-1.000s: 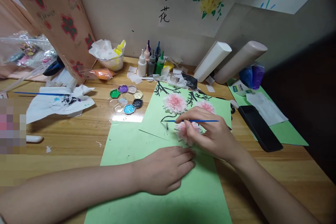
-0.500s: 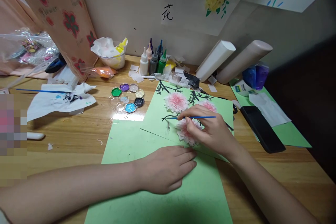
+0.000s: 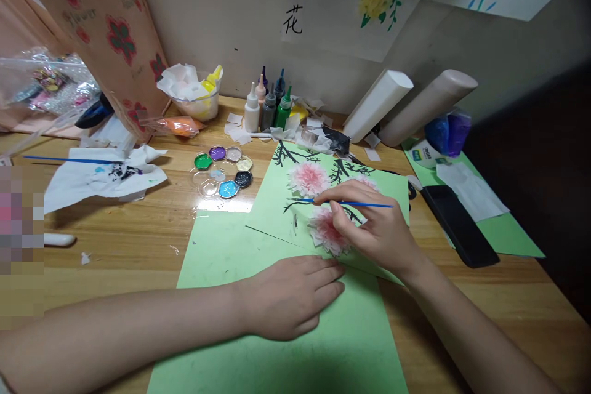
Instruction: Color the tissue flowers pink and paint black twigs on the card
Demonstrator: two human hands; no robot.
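My right hand (image 3: 369, 225) pinches a thin blue paintbrush (image 3: 364, 204), its tip at a black painted branch (image 3: 295, 204) on a green sheet (image 3: 272, 221). Pink-and-white paper flowers (image 3: 308, 179) sit on that sheet among more black branches, one of them partly behind my right hand. Palm down, my left hand (image 3: 290, 298) lies flat with fingers stretched out, across a larger green sheet (image 3: 217, 345) and the lower edge of the painted one. A flower-shaped paint palette (image 3: 217, 157) with green, purple, blue and black paint stands to the left.
Several paint bottles (image 3: 252, 111) stand by the wall, near a tissue-filled cup (image 3: 203, 101). A second brush (image 3: 74, 160) lies on a stained tissue (image 3: 64, 184) at left. On the right are a black phone (image 3: 459, 228) and two leaning bottles (image 3: 378, 104).
The brush now lies flatter, its tip slightly higher along the branch, and my right hand has shifted a little. My left hand stays in place on the paper.
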